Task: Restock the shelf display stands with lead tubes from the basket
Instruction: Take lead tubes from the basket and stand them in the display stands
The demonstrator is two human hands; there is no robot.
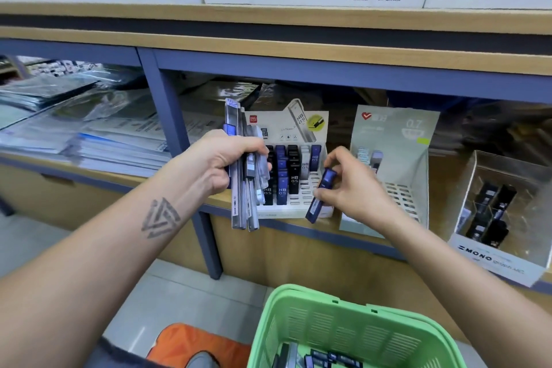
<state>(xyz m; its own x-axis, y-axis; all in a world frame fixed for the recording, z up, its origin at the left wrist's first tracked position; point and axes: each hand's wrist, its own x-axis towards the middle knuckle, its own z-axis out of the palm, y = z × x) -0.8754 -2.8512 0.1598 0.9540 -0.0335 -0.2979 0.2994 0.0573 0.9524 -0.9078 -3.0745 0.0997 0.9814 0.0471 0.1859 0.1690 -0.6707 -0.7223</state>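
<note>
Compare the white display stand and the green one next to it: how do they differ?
Fill: the white display stand has most left and middle slots holding black, blue and white tubes; the green display stand holds only a few tubes at its back, its front slots empty.
Print: the white stand's tubes read HB 0.5; the green stand's card reads 0.7.
Hands: the right hand holds a blue tube before the white stand.
Shared: slotted card stands on one shelf.
</note>
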